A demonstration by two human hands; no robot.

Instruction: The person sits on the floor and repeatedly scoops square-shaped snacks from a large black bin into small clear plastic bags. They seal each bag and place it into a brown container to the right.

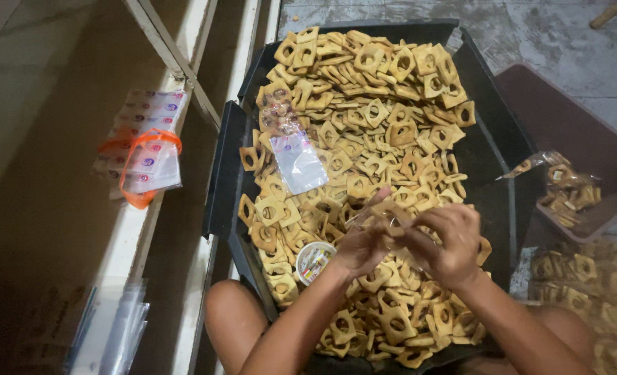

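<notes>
a big black tub point(492, 149) sits on the floor, heaped with golden square ring crackers point(371, 118), each with a hole through the middle, and everything else is placed around it. above the near half of the tub, both hands meet over the pile: the left hand point(360, 243) and the right hand point(444, 239) are touching, fingers curled in a closed grip around a small clear plastic bag point(385, 215) held between them, with a cracker or two pinched in at the mouth; how much is inside the bag i cannot tell through the fingers. just left of the left wrist, resting on the crackers in the tub, lies a small round white roll point(314, 262) with coloured markings. further up the pile, toward the tub's left edge, another clear empty bag point(298, 161) lies flat on the crackers. outside the tub to the left, on a pale ledge point(124, 243), is a stack of clear bags point(145, 149) bound with an orange band. to the right of the tub stands a dark brown bin point(565, 125) with a filled, closed bag of crackers point(565, 191) in it, and nearer, below that bin, more packed bags of crackers point(593, 285) lie together. a bare knee point(232, 316) shows by the tub's near left corner.
</notes>
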